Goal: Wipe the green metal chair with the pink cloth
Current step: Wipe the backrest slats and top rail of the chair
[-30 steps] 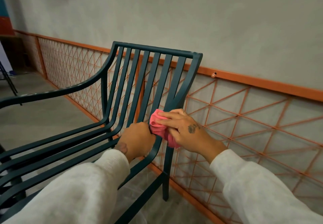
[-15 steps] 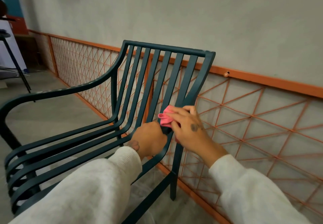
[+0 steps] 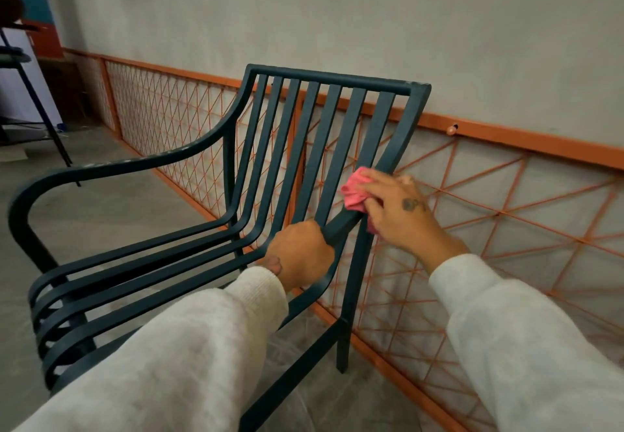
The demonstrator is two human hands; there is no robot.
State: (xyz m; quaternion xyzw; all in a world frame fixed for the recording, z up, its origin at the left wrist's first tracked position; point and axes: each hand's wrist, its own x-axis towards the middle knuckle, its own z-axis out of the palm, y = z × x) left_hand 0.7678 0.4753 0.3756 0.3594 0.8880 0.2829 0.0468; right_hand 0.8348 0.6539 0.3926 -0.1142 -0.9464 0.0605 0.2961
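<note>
chair: green metal chair (image 3: 314, 148), slatted back and seat, fills centre and left of frame; back toward the wall, seat running to lower left
chair armrest: far armrest (image 3: 135, 163) curves across left-centre, pale scuffs on its top
cloth: pink cloth (image 3: 354, 192), bunched, right of centre; pressed on the chair's right back post where the near armrest joins it
right hand: right hand (image 3: 400, 210) over the cloth, fingers bent around it, holding it against the post; tattoo on back of hand
left hand: left hand (image 3: 302, 251) at centre, just below-left of the cloth, fingers curled round the near armrest bar, gripping it
sleeves: light grey sleeves (image 3: 526, 347) cover both forearms, coming in from bottom corners
wall: grey wall (image 3: 337, 16) across the top; orange rail (image 3: 506, 134) and orange lattice panel (image 3: 506, 229) run behind the chair
floor: grey floor (image 3: 101, 209) at left and under the chair
other: dark stool legs (image 3: 40, 107) at upper left, well apart from the chair
</note>
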